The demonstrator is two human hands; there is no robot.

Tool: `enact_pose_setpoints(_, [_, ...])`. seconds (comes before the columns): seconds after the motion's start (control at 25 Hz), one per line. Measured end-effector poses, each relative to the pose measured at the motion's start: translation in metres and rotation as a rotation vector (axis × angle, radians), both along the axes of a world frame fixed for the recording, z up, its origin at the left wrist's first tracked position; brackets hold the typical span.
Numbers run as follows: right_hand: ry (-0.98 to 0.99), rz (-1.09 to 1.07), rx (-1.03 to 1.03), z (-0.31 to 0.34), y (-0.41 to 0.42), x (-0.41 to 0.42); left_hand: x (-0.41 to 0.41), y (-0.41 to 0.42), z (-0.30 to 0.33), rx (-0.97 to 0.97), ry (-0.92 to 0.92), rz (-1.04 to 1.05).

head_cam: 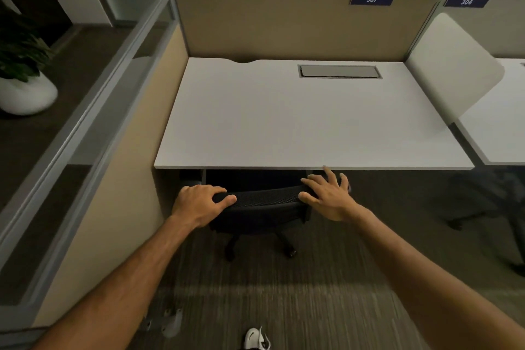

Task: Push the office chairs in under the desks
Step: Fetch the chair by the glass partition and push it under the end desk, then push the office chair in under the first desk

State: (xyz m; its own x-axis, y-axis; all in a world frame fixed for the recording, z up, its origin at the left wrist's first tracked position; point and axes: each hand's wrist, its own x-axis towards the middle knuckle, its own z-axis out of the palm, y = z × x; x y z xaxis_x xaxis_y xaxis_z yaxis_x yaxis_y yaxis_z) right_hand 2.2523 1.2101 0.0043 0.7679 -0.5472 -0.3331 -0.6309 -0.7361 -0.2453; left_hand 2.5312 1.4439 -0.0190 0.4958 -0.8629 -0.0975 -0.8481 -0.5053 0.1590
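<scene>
A black mesh office chair (262, 209) stands at the front edge of a white desk (298, 122), its seat hidden under the desktop and only the backrest top and wheeled base showing. My left hand (200, 202) grips the left end of the backrest's top edge, thumb curled over it. At the right end, my right hand (326, 196) rests on the top edge with fingers spread and straight, fingertips close to the desk's front edge.
A tan partition (298, 25) labelled 307 backs the desk, and a glass-topped panel (93, 128) walls its left side. A second black chair (488, 207) stands out from the neighbouring desk (500, 128) at right. A potted plant (22, 79) sits far left. Carpet lies behind me.
</scene>
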Motion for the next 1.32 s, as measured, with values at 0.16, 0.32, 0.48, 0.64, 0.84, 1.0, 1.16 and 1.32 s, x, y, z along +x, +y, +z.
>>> enact_pose_setpoints(0.16, [-0.169, -0.016, 0.039, -0.001, -0.009, 0.006, 0.014, -0.007, 0.004, 0.039, 0.022, -0.006])
enact_pose_setpoints(0.32, [-0.332, -0.074, 0.060, 0.007, -0.015, 0.000, 0.017, -0.015, 0.011, 0.090, 0.072, -0.038])
enact_pose_setpoints(0.48, [-0.423, -0.124, 0.109, 0.015, -0.022, -0.035, -0.009, -0.033, 0.026, 0.089, 0.106, -0.126])
enact_pose_setpoints(0.64, [-0.468, -0.240, 0.106, 0.032, -0.034, -0.099, -0.088, -0.098, 0.055, -0.080, 0.129, -0.331])
enact_pose_setpoints(0.84, [-0.533, -0.398, 0.041, 0.053, -0.054, -0.214, -0.234, -0.195, 0.089, -0.220, 0.179, -0.564])
enact_pose_setpoints(1.0, [-0.535, -0.478, -0.004, 0.061, -0.072, -0.321, -0.348, -0.256, 0.106, -0.257, 0.209, -0.695])
enact_pose_setpoints(1.16, [-0.585, -0.622, -0.114, 0.071, -0.088, -0.437, -0.462, -0.314, 0.115, -0.282, 0.231, -0.856])
enact_pose_setpoints(1.32, [-0.646, -0.848, -0.168, 0.078, -0.095, -0.568, -0.596, -0.368, 0.115, -0.233, 0.227, -1.097])
